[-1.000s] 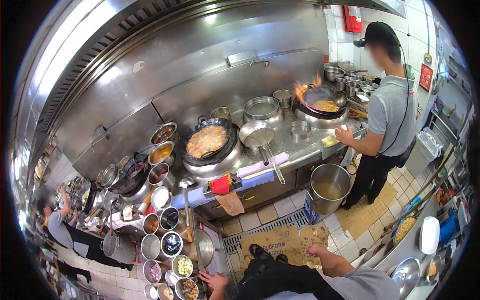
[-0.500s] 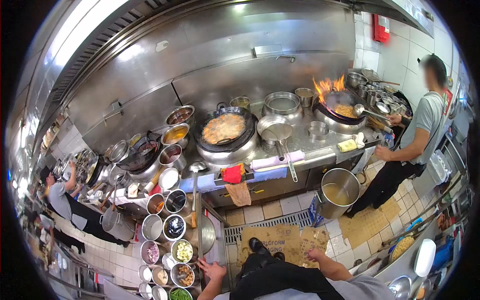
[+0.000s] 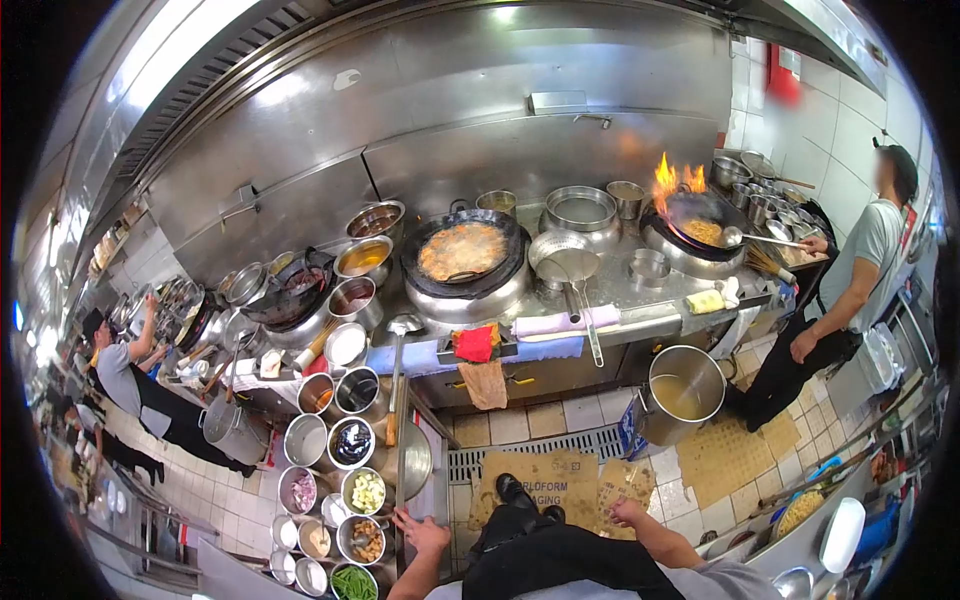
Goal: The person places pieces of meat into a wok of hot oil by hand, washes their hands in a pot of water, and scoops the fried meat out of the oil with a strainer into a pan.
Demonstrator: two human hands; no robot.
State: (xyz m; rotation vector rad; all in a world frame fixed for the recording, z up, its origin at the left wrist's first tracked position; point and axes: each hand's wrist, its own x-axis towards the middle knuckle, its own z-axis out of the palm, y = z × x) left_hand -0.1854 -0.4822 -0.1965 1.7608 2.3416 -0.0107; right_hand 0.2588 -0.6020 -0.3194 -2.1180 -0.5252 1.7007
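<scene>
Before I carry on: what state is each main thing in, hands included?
Left hand: fingers spread, at the metal counter edge.
Right hand: loosely curled, nothing visible in it.
Bowl of brown pieces: uncovered, filled.
Centre wok: uncovered, frothy-looking contents.
Right-hand wok: uncovered, food inside, flames at its rim.
Tall pot: uncovered, holding cloudy liquid.
Brown cloth: hanging down.

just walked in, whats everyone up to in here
The camera wearer's left hand is spread beside a tub of brown chunks; the right hand is loosely curled, with nothing visible in it. Foamy food fills a wok ahead. Farther right, a co-worker holds a ladle at another wok, where flames rise along the rim.
</scene>
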